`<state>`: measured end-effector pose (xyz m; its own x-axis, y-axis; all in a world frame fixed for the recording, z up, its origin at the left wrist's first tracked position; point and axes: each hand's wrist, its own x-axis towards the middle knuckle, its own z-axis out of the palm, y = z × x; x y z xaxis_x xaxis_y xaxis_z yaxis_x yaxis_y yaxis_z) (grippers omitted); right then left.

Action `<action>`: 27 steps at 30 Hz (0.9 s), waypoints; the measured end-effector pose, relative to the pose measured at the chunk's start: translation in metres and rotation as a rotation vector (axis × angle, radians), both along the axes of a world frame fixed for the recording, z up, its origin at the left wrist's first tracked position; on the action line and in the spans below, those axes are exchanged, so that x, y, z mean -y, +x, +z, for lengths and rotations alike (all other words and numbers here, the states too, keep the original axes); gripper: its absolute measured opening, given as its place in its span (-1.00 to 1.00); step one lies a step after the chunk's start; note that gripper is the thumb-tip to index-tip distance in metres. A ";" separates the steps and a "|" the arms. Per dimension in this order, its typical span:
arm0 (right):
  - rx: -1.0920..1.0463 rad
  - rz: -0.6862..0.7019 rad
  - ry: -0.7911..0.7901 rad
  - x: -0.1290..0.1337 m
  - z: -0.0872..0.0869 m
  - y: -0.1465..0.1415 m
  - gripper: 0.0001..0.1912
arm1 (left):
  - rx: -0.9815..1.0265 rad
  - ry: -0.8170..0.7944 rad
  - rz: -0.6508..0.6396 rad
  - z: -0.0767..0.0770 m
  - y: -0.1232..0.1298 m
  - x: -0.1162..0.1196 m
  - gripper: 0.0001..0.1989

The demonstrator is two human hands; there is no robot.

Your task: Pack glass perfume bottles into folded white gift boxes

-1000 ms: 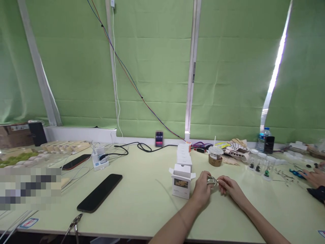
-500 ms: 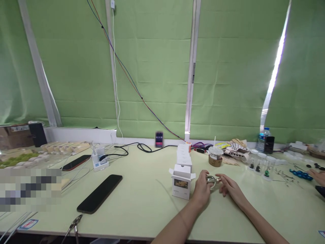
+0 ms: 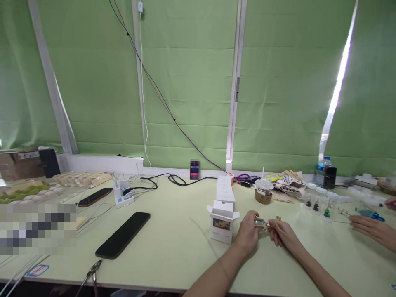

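My left hand (image 3: 248, 231) is closed around a small round clear glass piece (image 3: 260, 223), with its narrow neck end pointing right. My right hand (image 3: 282, 232) is pinched at that neck end. A small gold-coloured piece (image 3: 279, 218) shows at the top of my right fingers; its exact kind is too small to tell. Left of my left hand stands a white carton (image 3: 221, 229) with its top flaps open and a picture on its front. Behind it runs a row of similar white boxes (image 3: 225, 192).
A co-worker's hand (image 3: 371, 231) rests at the right, near blue scissors (image 3: 375, 215). Lidded clear jars (image 3: 328, 206) and a plastic cup (image 3: 263, 193) stand behind my right hand. A black phone (image 3: 123, 235), pliers (image 3: 93, 270) and a power strip (image 3: 123, 196) lie left.
The gold-coloured piece now shows at my right fingers, and the glass piece has tilted. My hands have shifted slightly. At the right, the co-worker's hand has come further into view.
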<state>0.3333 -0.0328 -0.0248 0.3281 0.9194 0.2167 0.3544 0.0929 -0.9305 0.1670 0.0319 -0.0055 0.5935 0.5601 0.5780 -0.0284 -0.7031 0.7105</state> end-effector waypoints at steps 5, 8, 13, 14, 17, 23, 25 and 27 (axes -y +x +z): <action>-0.003 -0.022 0.009 0.003 0.003 -0.002 -0.31 | 0.010 -0.028 0.001 -0.001 0.002 0.001 -0.55; -0.014 -0.028 0.052 0.005 0.008 -0.004 -0.38 | 0.025 -0.058 0.035 -0.002 0.003 0.001 -0.54; 0.053 0.007 0.108 0.004 0.012 -0.006 -0.52 | -0.002 -0.087 0.087 0.001 0.003 0.001 -0.62; 0.063 0.012 0.105 0.004 0.012 -0.006 -0.56 | -0.010 -0.085 0.080 0.002 0.002 0.001 -0.62; 0.079 0.016 0.087 0.005 0.012 -0.006 -0.56 | -0.034 -0.102 0.047 0.004 0.001 0.002 -0.63; 0.102 -0.034 0.076 0.006 0.008 -0.006 -0.43 | -0.025 -0.148 0.021 0.006 0.000 0.003 -0.68; 0.100 -0.053 0.099 0.005 0.007 -0.005 -0.46 | -0.009 -0.170 0.058 0.006 0.000 0.003 -0.71; 0.092 -0.074 0.127 0.003 0.006 -0.006 -0.56 | 0.011 -0.227 0.108 0.007 0.000 0.003 -0.75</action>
<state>0.3277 -0.0358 -0.0185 0.3669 0.8571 0.3616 0.4478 0.1780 -0.8763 0.1667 0.0292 0.0014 0.5179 0.7362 0.4357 0.0299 -0.5246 0.8508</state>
